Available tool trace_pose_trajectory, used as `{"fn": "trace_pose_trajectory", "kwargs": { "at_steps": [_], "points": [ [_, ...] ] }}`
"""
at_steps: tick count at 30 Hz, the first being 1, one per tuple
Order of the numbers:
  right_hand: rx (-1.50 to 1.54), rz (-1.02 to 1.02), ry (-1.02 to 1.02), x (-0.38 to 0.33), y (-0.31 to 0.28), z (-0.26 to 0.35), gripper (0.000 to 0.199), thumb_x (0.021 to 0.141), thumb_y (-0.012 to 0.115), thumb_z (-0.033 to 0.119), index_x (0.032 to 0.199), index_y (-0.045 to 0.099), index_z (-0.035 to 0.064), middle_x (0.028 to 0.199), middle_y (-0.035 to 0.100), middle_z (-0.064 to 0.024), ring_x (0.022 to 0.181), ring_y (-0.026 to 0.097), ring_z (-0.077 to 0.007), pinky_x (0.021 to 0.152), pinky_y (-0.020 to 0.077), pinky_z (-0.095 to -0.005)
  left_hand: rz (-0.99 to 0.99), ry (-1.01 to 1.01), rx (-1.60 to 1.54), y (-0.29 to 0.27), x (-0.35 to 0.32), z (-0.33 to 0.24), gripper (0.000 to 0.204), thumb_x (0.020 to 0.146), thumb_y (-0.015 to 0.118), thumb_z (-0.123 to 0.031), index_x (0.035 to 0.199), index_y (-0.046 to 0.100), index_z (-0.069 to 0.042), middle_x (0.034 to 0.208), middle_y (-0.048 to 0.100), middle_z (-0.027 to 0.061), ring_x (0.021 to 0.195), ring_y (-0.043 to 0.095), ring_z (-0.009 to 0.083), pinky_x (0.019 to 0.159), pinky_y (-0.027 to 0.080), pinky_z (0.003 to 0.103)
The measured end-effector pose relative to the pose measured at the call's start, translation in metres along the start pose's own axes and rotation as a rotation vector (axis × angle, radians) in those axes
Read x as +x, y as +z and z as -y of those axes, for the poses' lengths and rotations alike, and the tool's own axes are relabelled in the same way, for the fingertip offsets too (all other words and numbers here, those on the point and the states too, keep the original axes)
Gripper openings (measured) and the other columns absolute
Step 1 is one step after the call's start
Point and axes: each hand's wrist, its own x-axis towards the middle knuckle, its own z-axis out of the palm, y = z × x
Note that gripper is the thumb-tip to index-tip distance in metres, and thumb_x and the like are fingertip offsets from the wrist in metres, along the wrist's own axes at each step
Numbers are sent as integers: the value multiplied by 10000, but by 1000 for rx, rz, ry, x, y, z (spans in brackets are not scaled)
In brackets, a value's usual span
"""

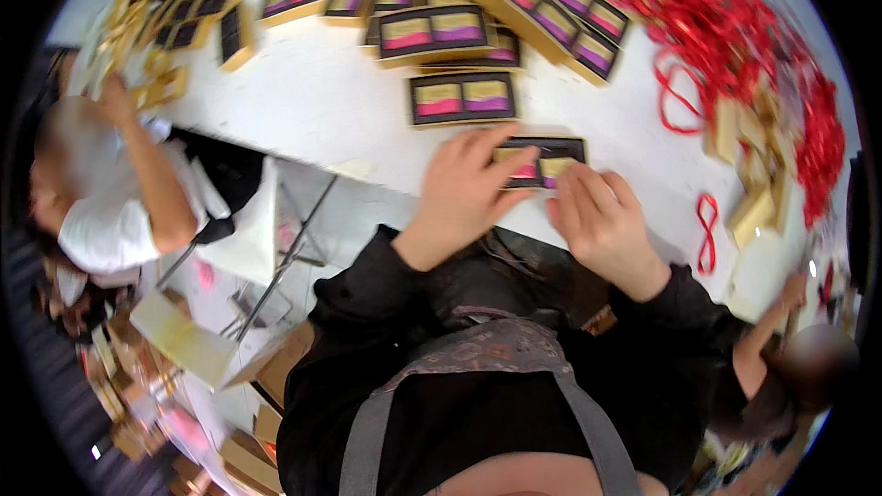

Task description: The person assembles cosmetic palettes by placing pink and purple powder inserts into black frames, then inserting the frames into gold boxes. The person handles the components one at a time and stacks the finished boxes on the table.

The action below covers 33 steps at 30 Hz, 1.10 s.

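A shallow box with a dark insert (pixel 562 143) lies at the table's near edge, between my hands. It holds a gold-and-pink packet (pixel 524 171) and a gold-and-purple packet (pixel 554 168) side by side. My left hand (pixel 459 186) spreads its fingers over the box's left part, covering some of the pink packet. Bent and pressed together, the fingers of my right hand (pixel 602 219) touch the near right corner by the purple packet; what is between them is hidden. Just beyond lies another filled box (pixel 462 98).
Several filled boxes (pixel 434 34) are stacked farther back. Red ribbons (pixel 726 28) heap up at the right, with a ribbon loop (pixel 706 233) near the edge. Gold boxes (pixel 755 211) lie beside them. Co-workers sit left (pixel 119 211) and right (pixel 763 377).
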Motion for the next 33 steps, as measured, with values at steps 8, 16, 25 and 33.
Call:
{"fn": "trace_pose_trajectory", "kwargs": {
  "at_steps": [8,16,25,33],
  "points": [
    [269,-142,71,10,22,-16,465,643,773,132,1035,624,-70,1240,576,-220,1128,533,-363,933,474,-442,-213,-101,-48,-71,14,47,395,757,766,-216,1104,647,-70,1104,650,143,992,632,294,860,499,380],
    [587,-304,-62,31,15,-38,453,698,816,298,995,593,40,1158,622,-162,975,588,-342,836,503,-414,-244,-428,1034,-165,-2,285,341,856,660,-247,1164,652,-100,1351,531,191,1159,523,399,984,430,440],
    [511,-666,259,176,63,-127,321,856,675,363,1010,722,85,1144,666,-132,1057,583,-332,926,464,-414,-405,-403,801,-101,-82,103,340,790,732,-95,1111,629,-52,1098,659,108,981,615,285,882,469,413],
    [120,59,247,145,113,-285,335,760,629,53,1076,716,125,1097,654,-123,1005,614,-315,898,495,-389,105,65,-123,-40,-45,3,384,679,779,-21,1038,656,-78,1074,597,131,1032,578,331,921,464,441]
  ]
}}
